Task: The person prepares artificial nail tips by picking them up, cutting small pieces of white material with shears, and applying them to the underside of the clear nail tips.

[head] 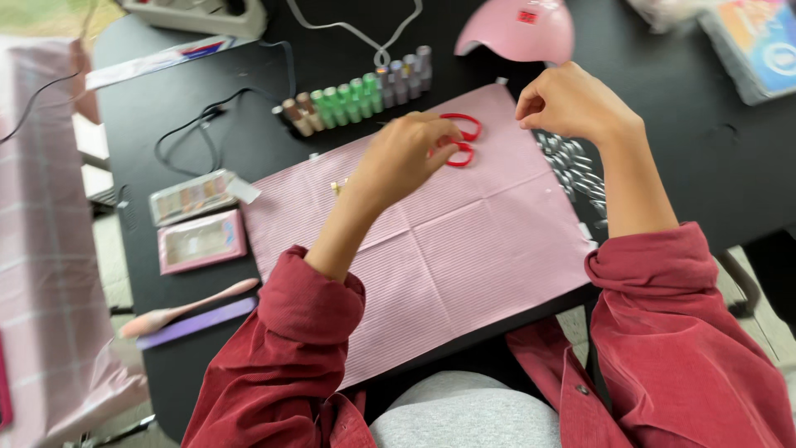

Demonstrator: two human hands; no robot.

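My left hand (406, 153) reaches over a pink striped mat (464, 249) and its fingertips touch the red handles of a small pair of scissors (460, 141) lying near the mat's far edge; whether it grips them is unclear. My right hand (572, 104) hovers above the mat's far right corner with fingers curled in, and I cannot see anything in it. Both arms wear dark red sleeves.
A row of small nail polish bottles (356, 101) stands behind the mat. A pink nail lamp (518, 29) sits at the back. Clear nail tips (572, 170) lie right of the mat. Two flat boxes (199, 220), a pink tool (186, 309) and a purple file (199, 323) lie left.
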